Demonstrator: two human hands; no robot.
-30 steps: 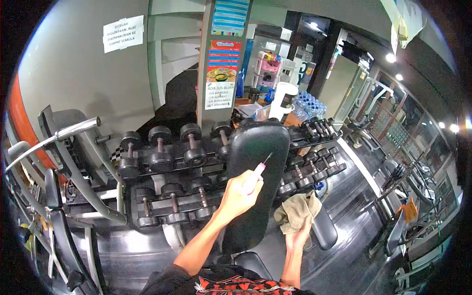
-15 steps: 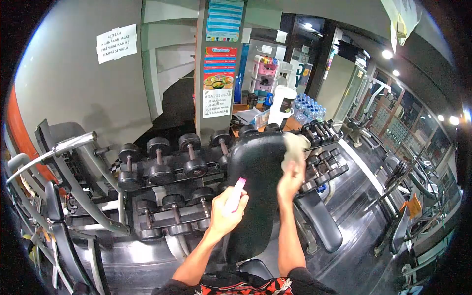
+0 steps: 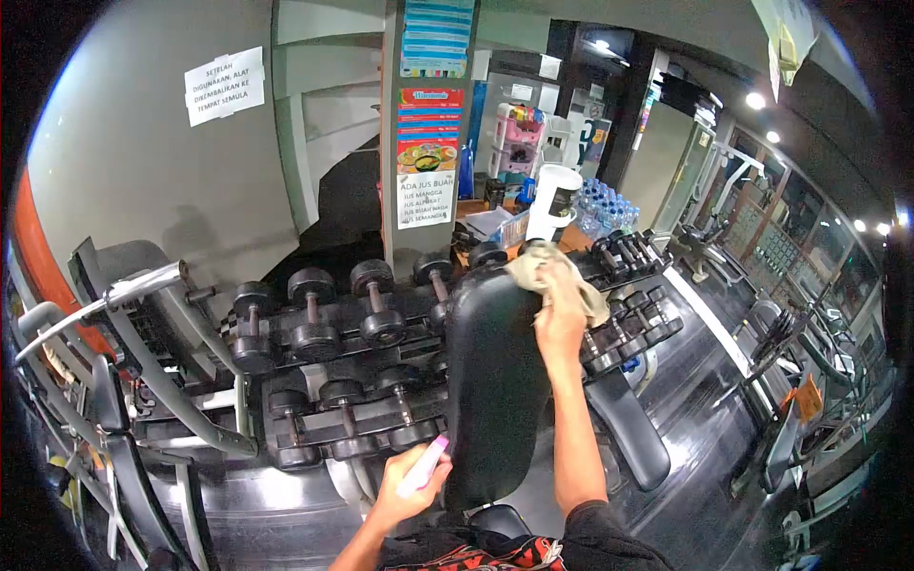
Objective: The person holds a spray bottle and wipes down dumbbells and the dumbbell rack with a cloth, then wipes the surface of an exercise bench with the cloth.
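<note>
My right hand (image 3: 560, 328) presses a beige cloth (image 3: 583, 285) against the top right edge of a black padded bench backrest (image 3: 495, 381). The fingers are wrapped in the cloth's folds. Lower down, left of the backrest, my left hand (image 3: 407, 490) is closed around a small white bottle with a pink top (image 3: 426, 466), which points up and to the right. The backrest stands upright in front of me, its lower end near my body.
Behind the bench, black dumbbells (image 3: 379, 303) lie on a two-level rack. A white tub (image 3: 554, 202) and water bottles (image 3: 605, 209) stand beyond it. Another padded bench (image 3: 628, 433) is at right. A metal-framed machine (image 3: 186, 381) stands at left.
My right hand has carried the cloth from the lower right up to the backrest's top edge. My left hand has moved down and left, away from the pad, with the bottle.
</note>
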